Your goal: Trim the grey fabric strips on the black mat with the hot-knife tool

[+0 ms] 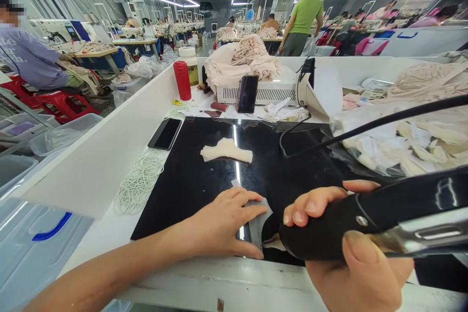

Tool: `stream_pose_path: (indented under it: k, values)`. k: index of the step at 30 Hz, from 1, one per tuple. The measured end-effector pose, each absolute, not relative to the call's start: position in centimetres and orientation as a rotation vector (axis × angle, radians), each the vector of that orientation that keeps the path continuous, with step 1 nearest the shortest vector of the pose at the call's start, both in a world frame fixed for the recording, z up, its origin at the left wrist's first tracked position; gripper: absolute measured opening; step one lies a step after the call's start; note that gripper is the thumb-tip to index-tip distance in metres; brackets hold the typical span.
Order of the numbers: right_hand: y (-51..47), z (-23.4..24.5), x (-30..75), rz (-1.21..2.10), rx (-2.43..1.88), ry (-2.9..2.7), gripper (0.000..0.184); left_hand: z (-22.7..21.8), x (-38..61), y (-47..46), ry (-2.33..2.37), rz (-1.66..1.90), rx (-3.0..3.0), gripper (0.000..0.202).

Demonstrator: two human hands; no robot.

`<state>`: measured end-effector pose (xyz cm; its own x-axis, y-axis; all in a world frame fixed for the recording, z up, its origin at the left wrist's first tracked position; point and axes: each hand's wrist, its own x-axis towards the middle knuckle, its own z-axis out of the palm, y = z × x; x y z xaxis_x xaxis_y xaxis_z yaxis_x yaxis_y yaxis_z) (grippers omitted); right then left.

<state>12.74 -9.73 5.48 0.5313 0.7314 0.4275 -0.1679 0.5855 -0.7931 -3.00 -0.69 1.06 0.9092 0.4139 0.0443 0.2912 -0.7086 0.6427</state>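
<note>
My left hand (223, 222) lies flat with fingers stretched out, pressing a small grey fabric piece (260, 219) onto the black glossy mat (197, 180). My right hand (351, 253) is wrapped round the black handle of a corded hand tool (383, 217), whose tip meets the grey piece near the mat's front edge. The tool's black cable (383, 122) runs up to the right. A small stack of cream fabric pieces (226, 151) rests farther back on the mat.
A phone (165, 133) lies at the mat's left edge and a heap of white elastic rings (141, 180) beside it. Behind stand a red bottle (182, 80), a white box (270, 90) with a phone leaning on it, and piled cream fabric. Bagged pieces (405, 141) sit right. Other workers are at distant tables.
</note>
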Motion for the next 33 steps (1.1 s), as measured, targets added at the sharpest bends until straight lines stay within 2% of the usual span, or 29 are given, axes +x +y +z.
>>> stream_pose_path:
  k: [9,16,19,24,29,33]
  values:
    - [-9.7,5.1,13.3,0.588,-0.815,-0.876,0.034,0.8,-3.1,-0.5,0.49,0.307,2.421,0.069]
    - [-8.9,5.6,16.4,0.477,-0.906,-0.786,0.043,0.1,-3.2,0.2,0.49,0.479,2.584,0.023]
    - [-8.3,5.8,17.9,0.382,-0.974,-0.718,0.042,0.1,-3.1,-0.1,0.454,0.528,2.578,0.016]
    - [-7.8,6.6,17.8,0.374,-0.946,-0.692,0.039,0.6,-2.5,-0.8,0.326,0.524,2.47,0.021]
    - [-8.3,6.6,15.3,0.485,-0.867,-0.782,0.04,0.0,-2.4,-0.5,0.351,0.534,2.472,0.015]
    - [-8.7,6.1,14.3,0.547,-0.829,-0.832,0.041,-0.4,-2.5,-0.4,0.354,0.499,2.47,0.022]
